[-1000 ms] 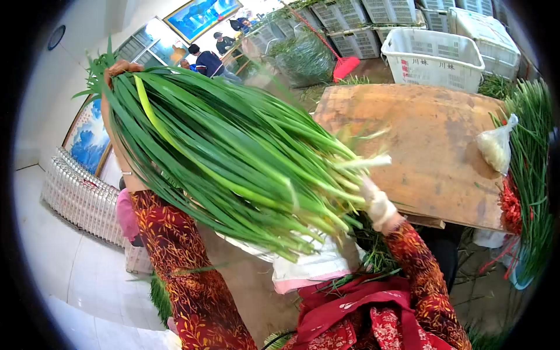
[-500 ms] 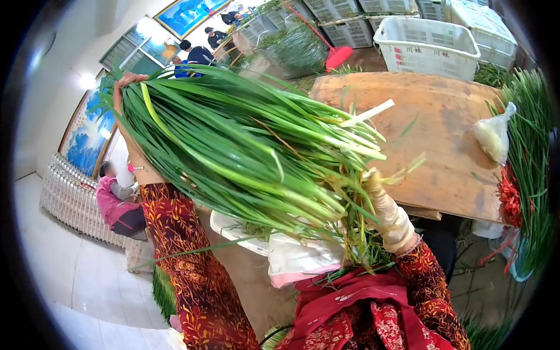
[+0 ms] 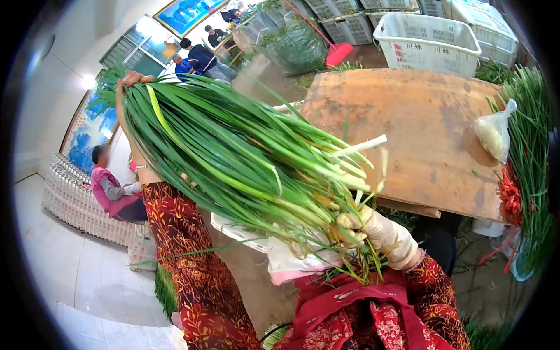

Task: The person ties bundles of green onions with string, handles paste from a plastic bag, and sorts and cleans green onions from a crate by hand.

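A large bunch of garlic chives, long and flat-leaved with pale stem ends, stretches in front of me. At the upper left, my bare left hand is closed round its leaf-tip end. My right hand, in a cream glove, curls its fingers on the stem ends at the lower right. Yellowish, withered leaves hang beneath those fingers. One thick white stalk sticks out past the others.
A worn wooden board lies to the right, with a tied plastic bag, red ties and more chives along its edge. Behind it stands a white crate. A seated person is at left; others work at the back.
My right hand has moved down and left, its fingers now curled at the stem ends. The stem ends have shifted slightly left. The seated person at left sits more upright.
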